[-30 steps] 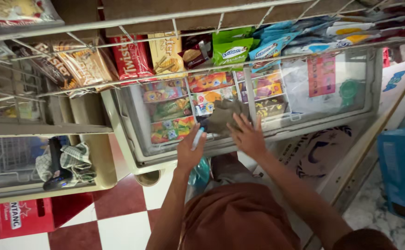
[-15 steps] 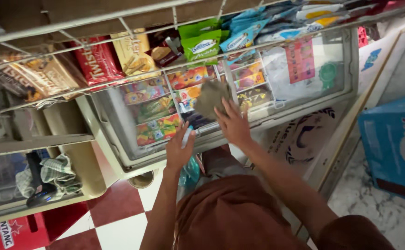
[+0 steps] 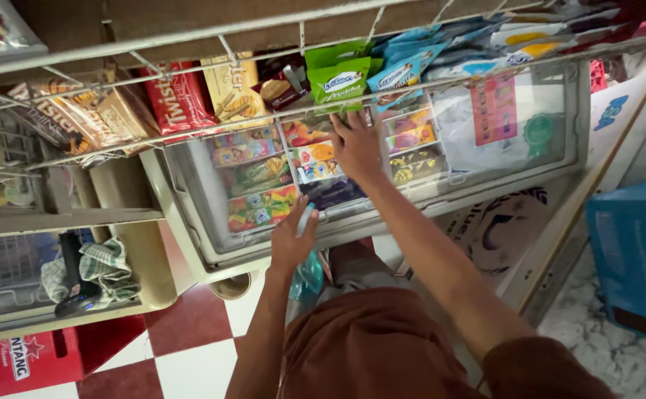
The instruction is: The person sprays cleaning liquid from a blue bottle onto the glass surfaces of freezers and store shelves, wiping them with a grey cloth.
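A red-and-white tiled shop floor point(image 3: 190, 347) lies below a glass-topped chest freezer point(image 3: 559, 140). My right hand point(image 3: 356, 144) lies flat, fingers spread, on its sliding lid point(image 3: 264, 177) over ice-cream packets. My left hand point(image 3: 291, 240) pinches a pale, thin object point(image 3: 306, 219) at the freezer's near edge.

The right hand point(image 3: 357, 146) covers whatever lies beneath its palm on the freezer lid point(image 3: 485, 159), the wire rack point(image 3: 190, 129) hides its fingertips, and the blue carton point(image 3: 633, 258) is cut off at the frame edge.
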